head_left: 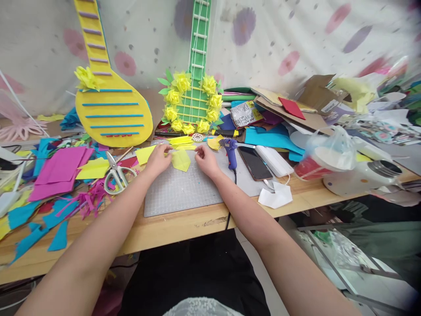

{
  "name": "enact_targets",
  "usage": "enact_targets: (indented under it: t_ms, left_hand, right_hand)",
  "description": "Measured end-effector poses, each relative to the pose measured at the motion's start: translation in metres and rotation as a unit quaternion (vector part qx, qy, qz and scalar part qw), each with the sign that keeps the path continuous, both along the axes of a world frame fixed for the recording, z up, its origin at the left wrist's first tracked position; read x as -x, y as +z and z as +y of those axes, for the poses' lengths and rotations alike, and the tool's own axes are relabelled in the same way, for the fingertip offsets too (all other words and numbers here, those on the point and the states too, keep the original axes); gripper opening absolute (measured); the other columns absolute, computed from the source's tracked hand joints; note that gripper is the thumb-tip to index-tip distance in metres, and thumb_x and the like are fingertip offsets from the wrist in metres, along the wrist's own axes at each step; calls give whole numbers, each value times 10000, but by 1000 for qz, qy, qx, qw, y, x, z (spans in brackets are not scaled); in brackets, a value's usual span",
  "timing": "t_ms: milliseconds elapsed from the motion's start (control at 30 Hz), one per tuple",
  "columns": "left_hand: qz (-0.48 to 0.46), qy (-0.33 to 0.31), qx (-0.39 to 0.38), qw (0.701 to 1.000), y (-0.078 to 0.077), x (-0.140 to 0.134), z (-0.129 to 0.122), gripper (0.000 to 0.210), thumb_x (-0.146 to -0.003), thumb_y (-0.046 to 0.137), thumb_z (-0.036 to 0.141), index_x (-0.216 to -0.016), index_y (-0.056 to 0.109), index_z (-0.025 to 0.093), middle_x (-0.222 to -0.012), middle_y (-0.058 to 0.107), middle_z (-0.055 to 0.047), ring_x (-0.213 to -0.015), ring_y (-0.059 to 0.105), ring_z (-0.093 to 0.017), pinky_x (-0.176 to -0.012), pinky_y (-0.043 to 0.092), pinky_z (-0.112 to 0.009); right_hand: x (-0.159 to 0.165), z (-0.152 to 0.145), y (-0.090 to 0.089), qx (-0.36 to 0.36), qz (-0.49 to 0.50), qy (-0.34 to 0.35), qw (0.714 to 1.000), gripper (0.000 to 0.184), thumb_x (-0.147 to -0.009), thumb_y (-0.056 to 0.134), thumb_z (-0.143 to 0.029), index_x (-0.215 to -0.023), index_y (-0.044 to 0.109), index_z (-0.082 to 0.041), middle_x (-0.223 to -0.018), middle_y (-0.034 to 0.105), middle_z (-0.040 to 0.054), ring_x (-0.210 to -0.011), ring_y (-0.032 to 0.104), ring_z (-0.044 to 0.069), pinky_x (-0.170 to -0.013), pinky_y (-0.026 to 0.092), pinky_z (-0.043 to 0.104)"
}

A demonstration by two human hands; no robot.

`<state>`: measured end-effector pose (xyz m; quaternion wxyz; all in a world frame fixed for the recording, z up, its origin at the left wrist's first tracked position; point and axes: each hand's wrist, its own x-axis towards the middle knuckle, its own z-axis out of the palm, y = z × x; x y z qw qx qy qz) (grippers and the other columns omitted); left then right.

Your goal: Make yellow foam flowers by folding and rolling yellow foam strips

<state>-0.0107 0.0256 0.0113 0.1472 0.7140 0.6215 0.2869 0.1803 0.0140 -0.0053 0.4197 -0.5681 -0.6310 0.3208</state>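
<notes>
Yellow crepe-paper petal (180, 161), pointed at its lower end, sits between my hands over the grey cutting mat (184, 193). My left hand (159, 159) has thumb and fingers drawn together near the petal's left edge, and my right hand (207, 161) curls inward on the other side — whether either one pinches the paper, I cannot tell. Just right of that hand is a purple hot glue gun (230, 157), then a black smartphone (255, 163) — scissors (115, 174) lie open left of my left hand
</notes>
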Motion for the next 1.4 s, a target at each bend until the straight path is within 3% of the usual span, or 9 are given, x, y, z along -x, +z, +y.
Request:
enact_targets:
  t_ms: [100, 300, 500, 733, 900, 967, 1067, 1233, 1400]
  left_hand:
    - [29, -28, 60, 997, 11, -7, 19, 226, -758, 541, 218, -975, 586, 171, -1067, 635, -80, -962, 599, -191, -863, 459, -315]
    - [137, -33, 182, 973, 29, -29, 33, 534, -602, 706, 228, -1103, 524, 196, -1124, 632, -86, -982, 608, -229, -802, 466, -306]
    - [150, -37, 153, 976, 29, -31, 28, 572, -548, 714, 210, -1084, 513, 200, -1102, 634, -93, -930, 620, -230, -704, 467, -289]
    - [0, -70, 232, 970, 24, -14, 27, 422, -553, 665, 180, -957, 547, 202, -762, 660, -5, -674, 624, -166, -560, 443, -247]
    - [-155, -92, 245, 953, 21, -7, 12, 452, -623, 575, 128, -1056, 521, 243, -637, 556, 48, -508, 526, -103, -472, 398, -209]
    - [-238, -70, 218, 944, 16, -8, 5, 438, -671, 540, 128, -1087, 497, 257, -637, 508, 55, -483, 498, -85, -447, 404, -195]
    - [-336, 39, 146, 930, 7, -16, -5, 372, -694, 496, 88, -1034, 491, 238, -668, 451, 55, -508, 524, -75, -457, 467, -196]
    - [-428, 95, 139, 888, -2, -36, -19, 280, -709, 483, 52, -934, 452, 216, -708, 441, 53, -612, 615, -94, -543, 562, -251]
    - [-360, 101, 154, 914, -3, -39, -27, 263, -726, 519, 99, -944, 431, 216, -780, 486, 34, -611, 608, -100, -568, 554, -279]
  right_hand:
    - [-4, 2, 1, 7, 22, -16, 1000, 203, -674, 457, -155, -868, 493, -204, -722, 502, -44, -624, 462, 106, -648, 364, 256]
    - [-5, 0, 4, 22, 16, -33, 999, 207, -666, 465, -169, -868, 487, -208, -738, 522, -44, -599, 451, 101, -661, 377, 262]
    - [-5, 1, 4, 24, -18, -32, 999, 222, -684, 446, -176, -898, 498, -204, -775, 548, -22, -624, 475, 111, -662, 399, 268]
    - [-6, 1, 2, 14, -24, -42, 999, 219, -692, 447, -160, -900, 502, -199, -801, 561, -9, -626, 478, 111, -679, 413, 272]
    - [-9, 3, 0, -21, 8, -73, 997, 232, -710, 434, -149, -931, 489, -192, -828, 556, 10, -667, 487, 119, -706, 423, 264]
    - [-10, 3, 0, -46, 2, -90, 995, 248, -732, 410, -149, -968, 482, -181, -861, 554, 28, -697, 490, 125, -723, 427, 266]
    - [-11, -1, 5, -102, -49, -94, 989, 287, -754, 404, -155, -1031, 476, -168, -926, 547, 58, -743, 491, 141, -752, 427, 283]
    - [-2, -14, 10, -183, -185, 64, 963, 320, -726, 509, -162, -1044, 527, -189, -1048, 542, 85, -962, 497, 198, -854, 416, 322]
    - [9, -15, 7, -155, -302, 128, 932, 269, -748, 492, -100, -981, 600, -181, -1057, 558, 99, -993, 491, 222, -870, 400, 354]
